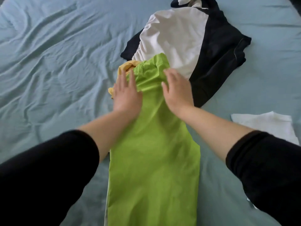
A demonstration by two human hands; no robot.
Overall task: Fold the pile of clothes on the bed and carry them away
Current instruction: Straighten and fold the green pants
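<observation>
Left hand (126, 93) and right hand (176, 90) lie flat, fingers straight, on the green garment (154, 160).

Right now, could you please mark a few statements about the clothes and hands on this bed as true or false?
1. The left hand and right hand lie open on the green garment. True.
2. The green garment is balled up. False: it lies stretched out long on the sheet.
3. A yellow garment shows by the left hand. True.
4. The sheet is red. False: it is pale blue.
5. The right hand holds a hanger. False: it holds nothing.
</observation>
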